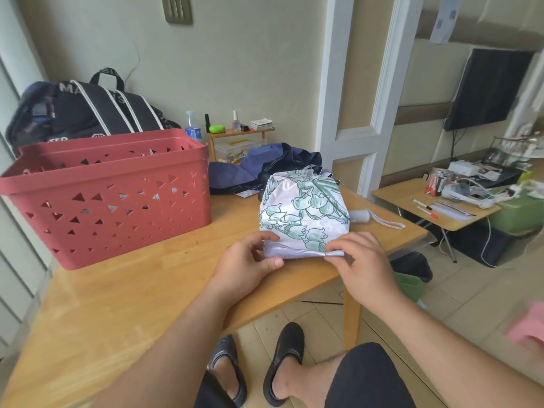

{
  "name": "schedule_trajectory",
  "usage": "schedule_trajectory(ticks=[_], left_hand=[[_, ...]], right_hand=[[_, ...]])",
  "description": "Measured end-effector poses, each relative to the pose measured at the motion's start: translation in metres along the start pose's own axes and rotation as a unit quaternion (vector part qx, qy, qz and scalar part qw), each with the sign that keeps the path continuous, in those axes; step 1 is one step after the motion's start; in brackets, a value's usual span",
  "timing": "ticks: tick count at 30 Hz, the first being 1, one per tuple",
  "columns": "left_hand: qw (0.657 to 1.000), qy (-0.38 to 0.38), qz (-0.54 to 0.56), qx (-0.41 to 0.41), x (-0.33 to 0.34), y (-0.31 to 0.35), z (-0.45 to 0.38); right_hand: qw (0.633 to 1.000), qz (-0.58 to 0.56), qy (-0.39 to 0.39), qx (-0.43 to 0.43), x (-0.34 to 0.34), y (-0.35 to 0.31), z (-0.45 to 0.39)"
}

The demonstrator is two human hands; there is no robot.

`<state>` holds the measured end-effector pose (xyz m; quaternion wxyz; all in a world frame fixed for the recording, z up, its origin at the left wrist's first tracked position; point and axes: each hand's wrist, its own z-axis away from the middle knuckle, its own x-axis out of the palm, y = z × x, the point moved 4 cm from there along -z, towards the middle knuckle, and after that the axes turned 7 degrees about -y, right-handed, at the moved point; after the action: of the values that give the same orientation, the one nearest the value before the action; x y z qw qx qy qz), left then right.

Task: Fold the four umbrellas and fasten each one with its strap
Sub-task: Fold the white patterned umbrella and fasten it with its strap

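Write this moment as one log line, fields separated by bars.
step: folding floral umbrella | left hand: pinches canopy edge | right hand: pinches canopy edge | strap: not fastened

Umbrella (304,213) white, green floral; basket (109,198) red.

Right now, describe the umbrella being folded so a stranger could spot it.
On the wooden table, right of the red basket, lies a white umbrella; both hands pinch its near edge. Unlike the dark navy umbrella behind it, it carries a green flower print.
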<state>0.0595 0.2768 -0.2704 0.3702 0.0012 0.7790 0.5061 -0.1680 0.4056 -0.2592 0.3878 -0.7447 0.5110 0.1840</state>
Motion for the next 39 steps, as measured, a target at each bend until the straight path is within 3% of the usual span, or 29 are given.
schedule_trajectory(ticks=[8, 15, 19, 30, 35, 39], left_hand=[[0.998, 0.055, 0.042, -0.011, -0.004, -0.004, -0.002], [0.996, -0.022, 0.089, -0.019, 0.002, -0.008, -0.004], [0.996, -0.006, 0.088, -0.029, 0.002, -0.014, -0.007], [0.997, -0.008, 0.031, -0.067, 0.003, -0.012, -0.005], [0.998, 0.0, -0.026, -0.057, 0.002, -0.005, -0.002], [0.995, 0.009, -0.077, -0.059, 0.0, -0.002, 0.0]], right_hand=[[0.999, 0.003, -0.038, -0.01, -0.005, 0.0, -0.003], [0.996, 0.018, -0.088, -0.008, -0.002, 0.016, 0.014], [0.994, 0.008, -0.103, -0.017, -0.002, 0.018, 0.018], [0.997, 0.044, -0.049, -0.028, 0.001, 0.012, 0.016], [0.994, 0.07, -0.077, -0.028, 0.0, 0.014, 0.013], [0.998, 0.059, -0.004, -0.005, -0.025, 0.009, -0.018]])
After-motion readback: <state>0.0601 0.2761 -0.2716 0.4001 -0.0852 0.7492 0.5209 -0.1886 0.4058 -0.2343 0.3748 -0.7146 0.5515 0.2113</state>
